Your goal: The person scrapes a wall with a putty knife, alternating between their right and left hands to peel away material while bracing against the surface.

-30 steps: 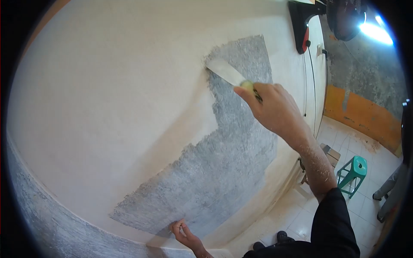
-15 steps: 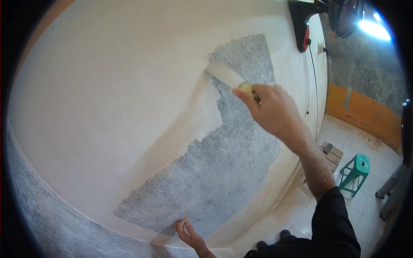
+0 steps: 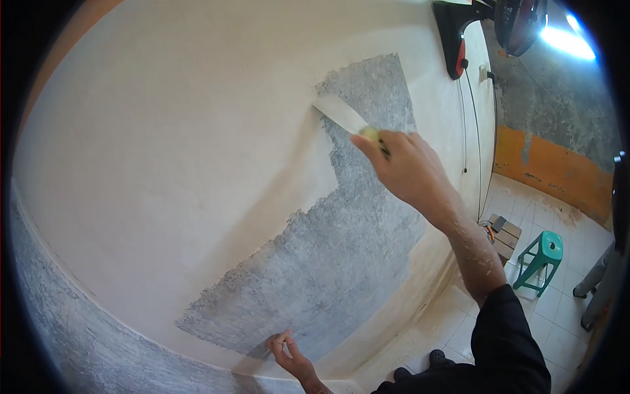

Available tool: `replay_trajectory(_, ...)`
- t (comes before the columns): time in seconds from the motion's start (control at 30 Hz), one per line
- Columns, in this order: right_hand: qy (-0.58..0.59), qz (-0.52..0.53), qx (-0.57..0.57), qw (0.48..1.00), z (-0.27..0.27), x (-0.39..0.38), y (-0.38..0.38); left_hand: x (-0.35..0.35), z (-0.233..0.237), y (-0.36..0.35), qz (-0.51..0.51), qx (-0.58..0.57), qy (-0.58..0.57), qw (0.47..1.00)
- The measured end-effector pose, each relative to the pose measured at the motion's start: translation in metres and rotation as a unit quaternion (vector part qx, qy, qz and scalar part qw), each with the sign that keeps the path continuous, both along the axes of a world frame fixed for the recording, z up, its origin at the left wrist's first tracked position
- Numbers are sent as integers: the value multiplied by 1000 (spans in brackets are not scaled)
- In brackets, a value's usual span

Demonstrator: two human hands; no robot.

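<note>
My right hand [image 3: 413,174] is closed around the handle of a putty knife [image 3: 341,115] with a wide pale blade. The blade's tip meets the wall where off-white coating [image 3: 216,131] borders a bare grey patch [image 3: 328,262] with ragged edges. Part of the knife's yellow-green handle is hidden in my grip. Low down, my left hand [image 3: 289,354] is at the lower end of the grey patch, its fingers curled and pressed together. Whether anything small is between those fingers cannot be made out.
A black-and-red wall fan [image 3: 453,43] is mounted at the upper right, cords hanging below. On the tiled floor stand a green plastic stool [image 3: 541,256] and a small wooden stand [image 3: 504,236] with a dark device. Another person's leg [image 3: 594,282] shows at the right edge.
The view has shifted slightly, and my right hand with the putty knife sits a little further left in it. The blade's tip stays at nearly the same spot on the wall.
</note>
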State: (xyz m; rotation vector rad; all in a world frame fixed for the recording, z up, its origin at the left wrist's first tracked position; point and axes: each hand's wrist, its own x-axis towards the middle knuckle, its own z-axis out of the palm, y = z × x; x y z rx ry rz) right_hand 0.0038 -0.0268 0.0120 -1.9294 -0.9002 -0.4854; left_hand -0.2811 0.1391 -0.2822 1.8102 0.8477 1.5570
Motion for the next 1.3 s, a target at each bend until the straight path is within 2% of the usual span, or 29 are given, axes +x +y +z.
replay_trajectory(0.1, 17, 1, -19, 1000, -2, -5, 5, 0, 0, 0, -8, -8, -8, 1000)
replay_trajectory(0.2, -41, -28, 38, 998, 6, -2, 7, 2, 6, 0, -8, -3, 1, 1000)
replay_trajectory(0.3, 16, -4, -10, 1000, -8, -3, 5, -2, 8, -2, -8, -10, 8, 1000)
replay_trajectory(0.4, 45, 23, -12, 999, 19, -4, 6, -5, 6, 2, -8, -2, 28, 1000)
replay_trajectory(0.5, 33, 15, -9, 999, -6, 3, -3, -15, 2, -1, -19, -14, 32, 999)
replay_trajectory(0.6, -15, 44, 76, 996, 8, 14, 19, -9, 7, -2, -25, -12, 31, 999)
replay_trajectory(0.7, -21, -7, 37, 999, 37, -3, 11, -13, 6, -3, -16, -12, 50, 999)
replay_trajectory(0.8, 30, -34, -10, 999, 0, -9, 10, -15, 8, -6, -21, -20, 44, 999)
replay_trajectory(0.83, 33, -9, 25, 999, 1, -9, 14, -15, 9, -8, -16, -26, 47, 998)
replay_trajectory(0.93, 36, -24, 7, 999, 25, -15, 2, -13, 6, -1, -18, -19, 45, 999)
replay_trajectory(1.03, 17, -26, -7, 999, 0, -8, 6, -13, 5, -6, -14, -16, 43, 999)
replay_trajectory(1.13, 65, 19, -50, 996, 32, -12, -2, -3, 8, -8, -15, -2, 52, 999)
replay_trajectory(1.23, 11, 11, 26, 1000, -11, 21, 0, 13, 15, -25, -53, -22, 65, 996)
replay_trajectory(1.3, 52, 27, 30, 998, -38, 22, 1, 32, 17, -32, -115, -28, 48, 992)
